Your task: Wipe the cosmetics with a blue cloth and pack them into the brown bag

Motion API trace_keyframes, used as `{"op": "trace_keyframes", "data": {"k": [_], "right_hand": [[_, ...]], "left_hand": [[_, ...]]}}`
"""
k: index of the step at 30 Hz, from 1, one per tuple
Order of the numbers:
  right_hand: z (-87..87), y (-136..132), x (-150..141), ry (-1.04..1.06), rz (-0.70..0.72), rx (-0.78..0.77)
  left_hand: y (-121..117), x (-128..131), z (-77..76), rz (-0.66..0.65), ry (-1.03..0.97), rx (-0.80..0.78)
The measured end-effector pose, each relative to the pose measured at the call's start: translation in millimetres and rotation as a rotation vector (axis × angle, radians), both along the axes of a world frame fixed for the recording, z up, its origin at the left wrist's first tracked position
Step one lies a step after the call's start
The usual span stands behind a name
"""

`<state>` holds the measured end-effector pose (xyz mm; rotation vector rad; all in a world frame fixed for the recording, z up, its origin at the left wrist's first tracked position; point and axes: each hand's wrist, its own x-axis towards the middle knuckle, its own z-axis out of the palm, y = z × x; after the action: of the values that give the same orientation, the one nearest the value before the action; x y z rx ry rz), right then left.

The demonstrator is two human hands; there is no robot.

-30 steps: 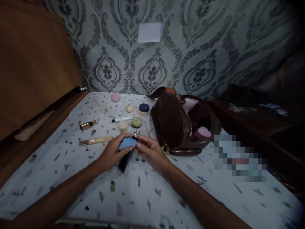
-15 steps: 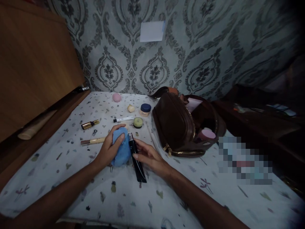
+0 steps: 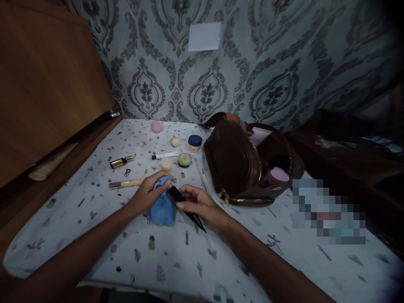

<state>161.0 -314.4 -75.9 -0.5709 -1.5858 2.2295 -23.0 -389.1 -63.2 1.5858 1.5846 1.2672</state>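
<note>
My left hand [image 3: 150, 190] is closed on a blue cloth [image 3: 161, 209], which hangs below the fingers and is wrapped about the top end of a black cosmetic tube [image 3: 189, 212]. That end is partly hidden by the cloth and fingers. Held between thumb and fingers of my right hand [image 3: 199, 204], the tube slants with its flat end down to the right. Left of the cloth lies a brush with a pale handle [image 3: 128, 183]. Just beyond my hands are a small cream-coloured round item [image 3: 166, 164] and a small green-topped jar [image 3: 184, 160].
A brown bag [image 3: 232, 155] stands unzipped on the right, a pink-lidded item [image 3: 277, 175] inside it. Farther back are a blue-lidded jar [image 3: 194, 143], a thin white tube [image 3: 166, 155] and a pink sponge [image 3: 156, 126]. A gold-and-black lipstick [image 3: 121, 162] lies left, near the wooden cabinet [image 3: 53, 84].
The cloth has gone from lying flat beside the tube to being gathered over its top end. The tube has turned and tilted further, its flat end swinging right.
</note>
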Motion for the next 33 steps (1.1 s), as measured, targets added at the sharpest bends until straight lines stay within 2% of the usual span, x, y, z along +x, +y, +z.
{"op": "trace_keyframes", "data": {"k": [13, 16, 19, 22, 25, 28, 33], "right_hand": [[-1.6, 1, -1, -0.091, -0.031, 0.211], [-0.5, 0, -1, -0.086, -0.043, 0.193], [1.2, 0, -2, -0.072, -0.078, 0.16], [2.3, -1, -2, -0.064, -0.104, 0.122], [2.1, -1, -2, -0.061, -0.11, 0.081], [1.4, -1, -1, -0.048, -0.117, 0.066], [1.9, 0, 0, -0.051, -0.104, 0.086]], "left_hand": [[0, -3, -1.0, 0.012, 0.011, -0.024], [1, -4, -1.3, 0.065, 0.006, -0.022], [2, -7, -1.2, 0.176, -0.006, -0.041], [2, -11, -2.3, 0.251, -0.115, -0.077], [3, -12, -3.9, 0.219, -0.279, -0.13], [3, -10, -3.9, 0.186, -0.414, -0.12], [3, -6, -0.1, 0.156, -0.46, -0.066]]}}
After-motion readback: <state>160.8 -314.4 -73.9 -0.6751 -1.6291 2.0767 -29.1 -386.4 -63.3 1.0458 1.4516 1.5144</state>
